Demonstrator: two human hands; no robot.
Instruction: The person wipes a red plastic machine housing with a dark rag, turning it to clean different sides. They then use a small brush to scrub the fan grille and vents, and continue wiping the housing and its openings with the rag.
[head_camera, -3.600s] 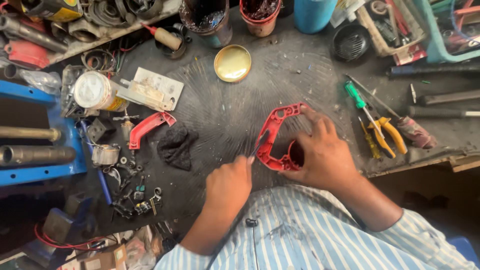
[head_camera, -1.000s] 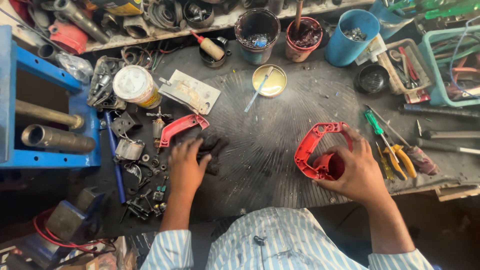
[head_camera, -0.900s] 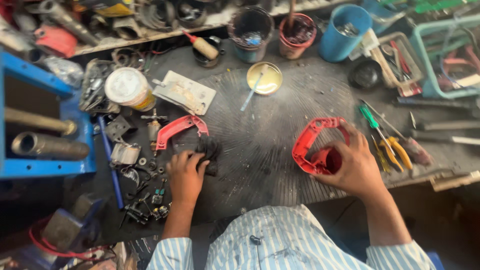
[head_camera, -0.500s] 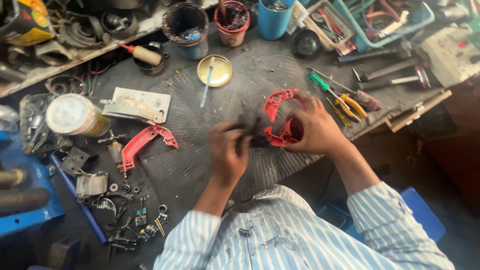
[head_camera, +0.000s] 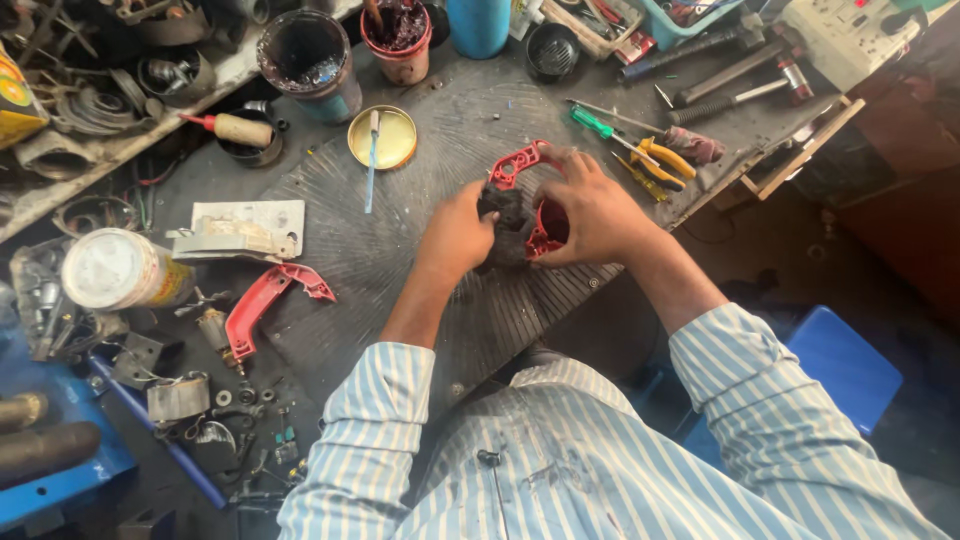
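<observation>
**Inspector:** Red moulded plastic, head view: the red housing half (head_camera: 528, 190) sits at the middle of the round ribbed mat (head_camera: 400, 250), held just above it. The right hand (head_camera: 590, 215) is clamped round its near side, fingers closed over the rim. The left hand (head_camera: 455, 235) is closed on a dark rag (head_camera: 505, 215) and presses it against the housing.

**Assistant:** How would the housing handle?

**Inspector:** In my judgement light and stiff, a thin shell with screw bosses that could crack if squeezed hard. It may be greasy, so slippery. Best taken by the thick curved rim, as the right hand does, not by the open lugs. The rag is soft and limp.

**Assistant:** Containers, relative to the housing?

**Inspector:** Beyond it and to the left, a shallow brass-coloured lid (head_camera: 382, 137) with a blue-handled brush (head_camera: 371, 160) lying across it; contents cannot be told. Farther left, a dark pot (head_camera: 305, 60) holding black liquid. Directly beyond, a red cup (head_camera: 398, 30) of dark grease with a stick standing in it. Beside that, a blue cylinder (head_camera: 478, 25), its contents out of view. Well to the left, a white-lidded tin (head_camera: 120, 270) lies on its side, shut.

**Assistant:** Anything else?

**Inspector:** A second red housing piece (head_camera: 262, 305) lies left of the mat. A green-handled screwdriver (head_camera: 600, 125) and yellow-handled pliers (head_camera: 655, 160) lie to the right.
</observation>
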